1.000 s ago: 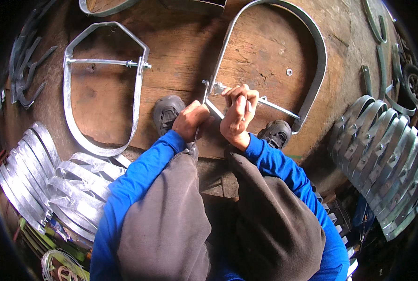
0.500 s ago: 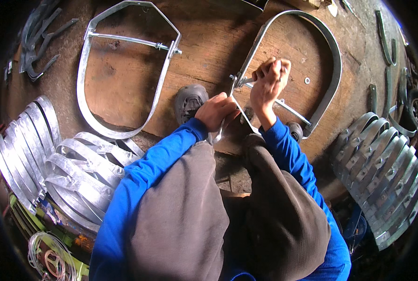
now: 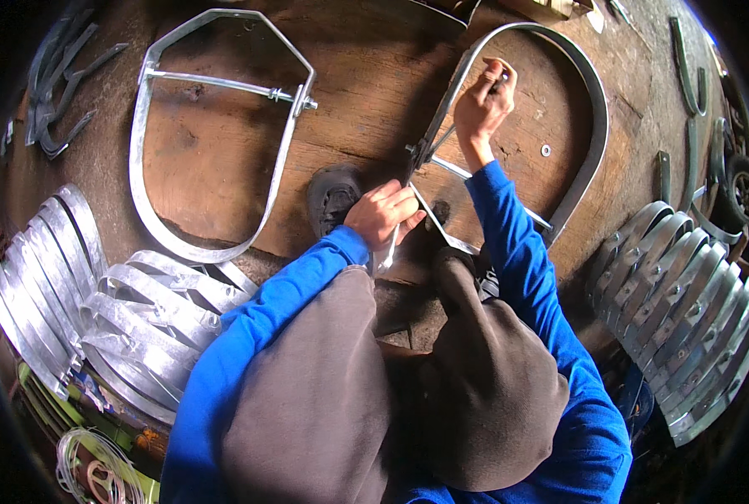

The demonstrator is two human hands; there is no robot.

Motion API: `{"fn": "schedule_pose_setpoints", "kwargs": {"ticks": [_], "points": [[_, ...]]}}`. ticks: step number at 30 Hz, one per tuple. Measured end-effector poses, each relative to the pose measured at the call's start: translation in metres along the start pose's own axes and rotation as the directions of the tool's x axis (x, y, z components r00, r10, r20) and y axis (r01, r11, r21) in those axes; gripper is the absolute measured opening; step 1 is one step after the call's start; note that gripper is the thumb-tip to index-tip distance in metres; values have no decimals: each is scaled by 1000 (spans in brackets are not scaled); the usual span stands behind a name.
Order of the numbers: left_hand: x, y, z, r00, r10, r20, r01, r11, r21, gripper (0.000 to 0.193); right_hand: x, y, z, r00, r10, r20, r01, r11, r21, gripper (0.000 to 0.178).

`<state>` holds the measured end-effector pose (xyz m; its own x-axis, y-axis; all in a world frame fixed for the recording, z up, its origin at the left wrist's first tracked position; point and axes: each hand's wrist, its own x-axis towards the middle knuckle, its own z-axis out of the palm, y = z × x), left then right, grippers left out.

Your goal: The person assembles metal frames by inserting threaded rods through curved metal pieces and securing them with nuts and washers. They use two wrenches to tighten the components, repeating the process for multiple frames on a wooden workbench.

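Observation:
On the wooden board to the right lies a rounded metal clevis hanger with a cross bolt through its sides. My left hand is closed round a shiny wrench beside the hanger's left side, below the bolt end; the wrench's upper part is hidden. Inside the hanger's loop, my right hand makes a fist on the handle of a second wrench. Its thin shaft runs down to the bolt end, where the exact contact is too small to tell.
Another clevis hanger with its bolt lies on the left of the board. Stacked galvanized hangers stand at my left, more hangers at my right. A washer lies inside the right loop. Bent strips lie far left.
My right hand has moved up and away from me, swinging its wrench handle about the bolt end. My left hand stays near the same place. The view has shifted slightly.

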<state>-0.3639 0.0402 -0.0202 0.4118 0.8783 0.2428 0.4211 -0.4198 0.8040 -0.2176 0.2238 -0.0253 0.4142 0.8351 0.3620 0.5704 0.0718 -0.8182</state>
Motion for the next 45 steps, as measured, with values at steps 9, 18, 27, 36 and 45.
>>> {"fn": "schedule_pose_setpoints", "kwargs": {"ticks": [9, 18, 27, 36, 45], "points": [[8, 4, -4, 999, -28, 46, 30, 999, -36, 19, 16, 16, 26, 959, 264, 104, -220, 924, -314, 33], [13, 8, -3, 996, -10, -94, 2, 997, -83, 26, 68, 6, -93, 983, 173, 55, -181, 956, 229, 23], [158, 80, 35, 848, -406, 341, 529, 679, -508, 45, 73, 58, -346, 879, 457, -137, -304, 758, 577, 46], [235, 125, 236, 782, -306, 543, 590, 645, -486, 48, 13, 121, -370, 830, 453, -327, -177, 768, 616, 51], [262, 124, 293, 676, -467, 570, 688, 677, -260, 47, 56, 150, -347, 927, 310, -212, -256, 934, 248, 41]]}}
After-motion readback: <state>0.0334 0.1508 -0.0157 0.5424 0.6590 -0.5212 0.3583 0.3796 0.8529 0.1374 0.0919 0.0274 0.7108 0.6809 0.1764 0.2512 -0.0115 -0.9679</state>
